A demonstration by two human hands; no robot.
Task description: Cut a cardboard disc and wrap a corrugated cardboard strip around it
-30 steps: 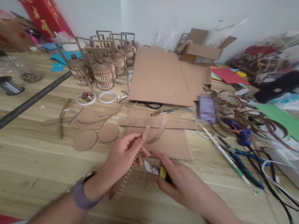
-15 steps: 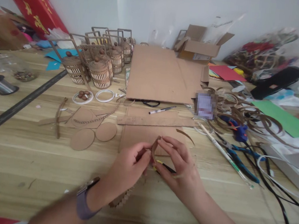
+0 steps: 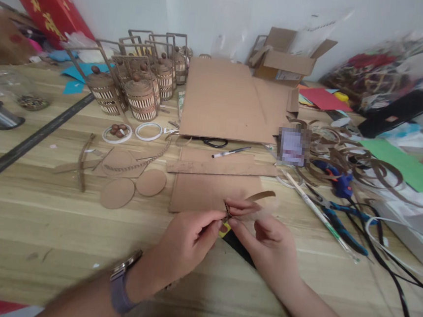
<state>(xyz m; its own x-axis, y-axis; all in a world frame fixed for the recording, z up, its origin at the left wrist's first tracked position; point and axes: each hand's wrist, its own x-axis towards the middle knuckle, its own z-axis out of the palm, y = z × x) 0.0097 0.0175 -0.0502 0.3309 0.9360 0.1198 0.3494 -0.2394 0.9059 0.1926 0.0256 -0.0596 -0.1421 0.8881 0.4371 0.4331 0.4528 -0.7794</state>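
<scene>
Over the near middle of the table, my left hand [image 3: 191, 238] pinches a small corrugated cardboard strip [image 3: 226, 210] between thumb and fingertips. My right hand [image 3: 273, 240] meets it from the other side, thumb and fingers closing on the same piece; those fingers are partly blurred. A curved brown strip [image 3: 263, 195] shows just beyond the right fingertips; whether they touch it I cannot tell. Below the hands lies a tool with yellow and black parts [image 3: 238, 248], largely covered. A flat cardboard sheet [image 3: 197, 196] and a long cardboard strip [image 3: 221, 169] lie just beyond.
Cardboard discs [image 3: 117, 193] lie at left, near a white ring [image 3: 117, 139] holding brown beads. Several lidded baskets [image 3: 141, 100] stand behind. At right are pliers [image 3: 342, 229], a blue glue gun [image 3: 337, 182], coiled brown strips [image 3: 376, 173] and black cables [image 3: 395, 278].
My right fingers have shifted and bent around the cardboard piece, which is turned edge-on. The curved brown strip lies at a different angle. The notched strip below my left wrist is now mostly hidden.
</scene>
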